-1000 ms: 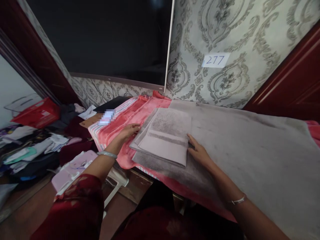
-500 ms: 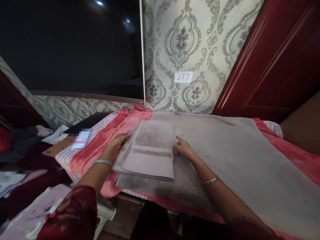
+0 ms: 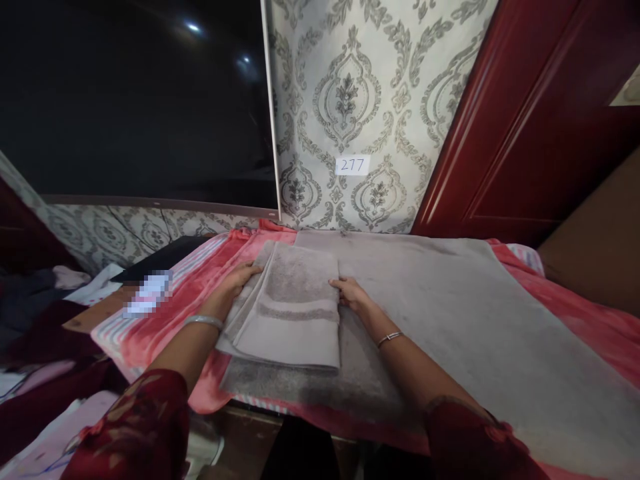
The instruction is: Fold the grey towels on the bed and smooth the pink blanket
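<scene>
A folded grey towel [image 3: 299, 333] with a darker band across it lies in front of me, its layers fanned a little at the left side. My left hand [image 3: 241, 279] is closed on the towel's upper left edge, the fingertips partly hidden by the cloth. At the right edge, my right hand [image 3: 353, 293] pinches the towel between thumb and fingers. Beneath the towel spreads a large flat grey cloth [image 3: 450, 320], on top of a coral-red blanket [image 3: 173, 333] with striped edges.
A large dark screen [image 3: 135, 100] stands at the back left. Patterned wallpaper carries a paper label [image 3: 353, 165] marked 277. A dark red wooden door or panel [image 3: 525, 133] is at the right. Clothes [image 3: 50, 400] lie piled at the lower left.
My right hand has closed onto the towel's right edge, where its index finger was extended before. The towel's top layer now bulges slightly. The whole view has shifted a little.
</scene>
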`<state>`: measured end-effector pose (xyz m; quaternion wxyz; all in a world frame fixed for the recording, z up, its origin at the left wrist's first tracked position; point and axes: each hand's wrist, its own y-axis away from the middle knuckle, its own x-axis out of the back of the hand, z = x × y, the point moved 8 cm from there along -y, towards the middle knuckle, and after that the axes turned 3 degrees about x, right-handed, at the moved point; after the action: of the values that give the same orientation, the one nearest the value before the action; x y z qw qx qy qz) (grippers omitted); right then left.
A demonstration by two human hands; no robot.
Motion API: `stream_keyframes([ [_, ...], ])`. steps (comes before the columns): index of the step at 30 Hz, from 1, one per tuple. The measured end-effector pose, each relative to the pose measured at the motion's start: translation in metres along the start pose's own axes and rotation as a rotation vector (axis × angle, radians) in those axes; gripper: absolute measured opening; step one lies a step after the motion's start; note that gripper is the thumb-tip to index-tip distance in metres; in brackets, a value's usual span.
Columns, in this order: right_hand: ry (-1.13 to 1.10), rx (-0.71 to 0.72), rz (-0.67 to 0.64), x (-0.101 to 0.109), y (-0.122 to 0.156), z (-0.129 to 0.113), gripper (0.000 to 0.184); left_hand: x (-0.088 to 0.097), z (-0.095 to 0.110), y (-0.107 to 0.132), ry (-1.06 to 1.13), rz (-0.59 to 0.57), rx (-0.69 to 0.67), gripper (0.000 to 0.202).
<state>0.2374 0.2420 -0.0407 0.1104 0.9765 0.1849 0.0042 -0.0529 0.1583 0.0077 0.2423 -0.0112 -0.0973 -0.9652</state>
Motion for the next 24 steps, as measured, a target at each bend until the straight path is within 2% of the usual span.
stream_keyframes([
  [3, -0.033, 0.052, 0.025, 0.01, 0.002, -0.01, 0.03, -0.005, 0.012, 0.003, 0.0, -0.002, -0.002, 0.034],
  [6, -0.054, 0.107, 0.062, 0.038, 0.006, -0.024, 0.038, -0.023, 0.025, 0.007, 0.003, -0.057, -0.015, 0.038],
  [9, -0.05, 0.19, 0.106, 0.085, 0.013, -0.041, 0.041, -0.06, 0.039, 0.01, 0.021, -0.168, -0.054, 0.048],
  [12, -0.058, 0.261, 0.202, 0.141, 0.022, -0.049, 0.048, -0.106, 0.041, 0.014, 0.025, -0.233, -0.095, 0.058],
  [15, -0.031, 0.245, 0.341, 0.191, 0.035, -0.034, 0.058, -0.149, 0.024, 0.018, -0.057, -0.231, -0.12, 0.061],
  [18, 0.087, 0.139, 0.422, 0.218, 0.049, 0.001, 0.059, -0.178, -0.005, 0.023, -0.144, -0.21, -0.114, 0.061],
  [21, 0.164, 0.13, 0.437, 0.228, 0.059, 0.029, 0.059, -0.185, -0.028, 0.027, -0.183, -0.161, -0.123, 0.06],
  [24, 0.241, 0.224, 0.403, 0.228, 0.069, 0.041, 0.063, -0.173, -0.041, 0.035, -0.213, -0.107, -0.137, 0.062],
])
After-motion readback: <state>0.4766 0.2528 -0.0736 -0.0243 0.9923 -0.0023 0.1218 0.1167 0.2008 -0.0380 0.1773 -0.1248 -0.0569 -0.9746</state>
